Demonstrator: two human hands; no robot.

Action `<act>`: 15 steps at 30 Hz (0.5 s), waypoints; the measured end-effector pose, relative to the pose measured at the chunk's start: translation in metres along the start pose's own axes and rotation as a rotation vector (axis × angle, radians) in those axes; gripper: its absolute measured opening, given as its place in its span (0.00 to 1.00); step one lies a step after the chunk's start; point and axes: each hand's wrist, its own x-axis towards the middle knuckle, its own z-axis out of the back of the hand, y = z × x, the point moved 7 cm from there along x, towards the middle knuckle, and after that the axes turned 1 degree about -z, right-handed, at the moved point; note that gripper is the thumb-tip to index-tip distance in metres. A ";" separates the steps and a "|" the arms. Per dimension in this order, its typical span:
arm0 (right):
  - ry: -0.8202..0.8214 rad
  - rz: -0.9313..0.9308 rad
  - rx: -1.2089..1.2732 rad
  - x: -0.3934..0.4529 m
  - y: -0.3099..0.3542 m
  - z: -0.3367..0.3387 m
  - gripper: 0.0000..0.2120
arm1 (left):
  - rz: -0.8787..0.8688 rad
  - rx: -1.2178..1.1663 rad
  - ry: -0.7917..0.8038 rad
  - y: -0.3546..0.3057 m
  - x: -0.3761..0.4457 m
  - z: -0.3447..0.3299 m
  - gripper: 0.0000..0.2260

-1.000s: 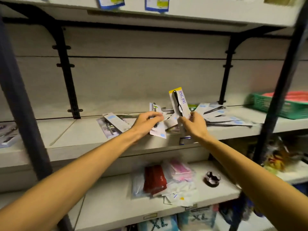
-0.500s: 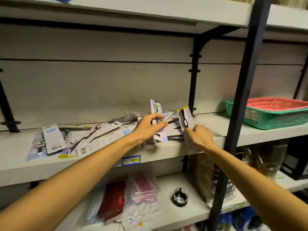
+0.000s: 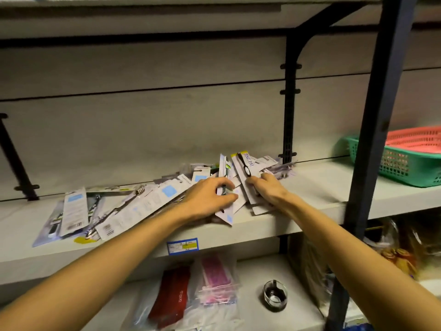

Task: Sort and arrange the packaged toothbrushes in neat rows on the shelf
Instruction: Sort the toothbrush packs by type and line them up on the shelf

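Note:
A loose heap of packaged toothbrushes (image 3: 133, 206) lies scattered across the grey shelf (image 3: 317, 187), most of them flat and overlapping. My left hand (image 3: 207, 199) grips a toothbrush pack (image 3: 223, 173) that stands tilted on its edge, with more packs under the palm. My right hand (image 3: 268, 191) pinches the lower end of an upright pack with a black brush and a yellow top (image 3: 243, 166). The two hands sit close together at the right end of the heap.
A dark steel upright (image 3: 379, 130) stands just right of my right arm. A green basket with a red one inside (image 3: 405, 158) sits further right on the same shelf. Below are bagged red and pink goods (image 3: 198, 290) and a small glass jar (image 3: 275, 295).
Both hands have sunk lower onto the heap, and the two held packs have tipped down closer to the shelf. The view has swung right then steadied.

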 end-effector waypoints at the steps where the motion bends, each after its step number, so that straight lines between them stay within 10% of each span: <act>1: 0.030 0.003 0.037 0.002 0.004 -0.010 0.13 | 0.014 0.020 0.000 0.006 -0.001 0.004 0.16; 15: 0.194 -0.030 0.323 0.004 0.044 -0.095 0.13 | 0.158 0.140 -0.194 0.086 -0.035 0.062 0.12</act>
